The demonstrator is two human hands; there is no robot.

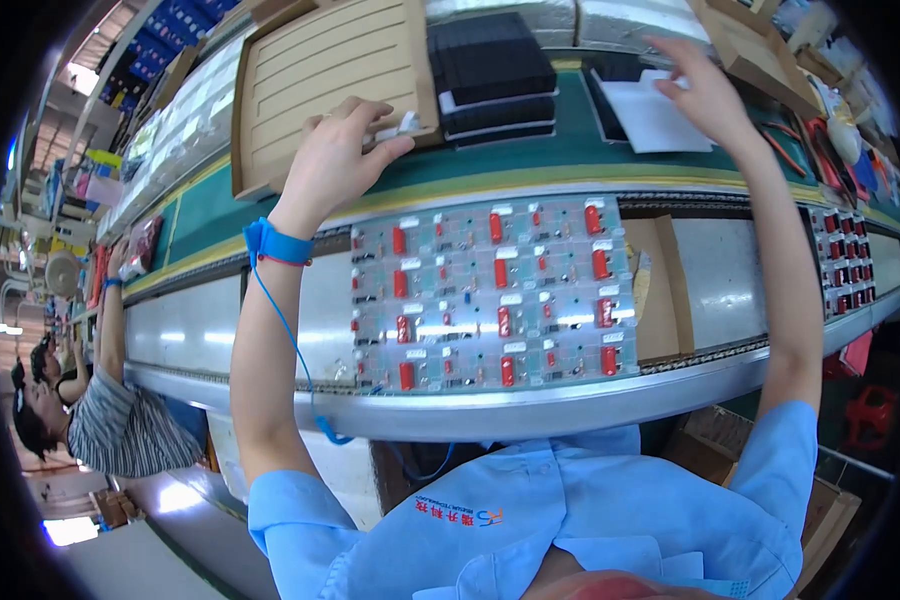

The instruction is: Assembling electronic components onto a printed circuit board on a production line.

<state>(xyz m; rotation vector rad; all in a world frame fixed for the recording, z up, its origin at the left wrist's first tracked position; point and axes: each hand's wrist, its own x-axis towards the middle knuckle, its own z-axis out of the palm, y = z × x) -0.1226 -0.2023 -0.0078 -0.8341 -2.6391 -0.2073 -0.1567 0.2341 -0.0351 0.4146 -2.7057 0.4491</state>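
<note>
My left hand [345,155], a blue wrist strap [282,246] on its wrist, is over the near right corner of a shallow cardboard tray [335,70]. Its thumb and fingers are apart, and small white pieces [402,127] lie right by them. Over at the right, my right hand [698,95] has its fingers spread above a white sheet [650,115], which overlaps a black flat piece [605,100]. Directly in front of me, a panel of circuit boards [480,295] with red cylindrical components lies across the conveyor rails.
Black flat pieces with white layers [492,70] are stacked between my hands. Another board panel [845,260] sits farther right on the line. Tools with red handles [820,150] lie at the right. A co-worker in a striped shirt [135,425] is at the left.
</note>
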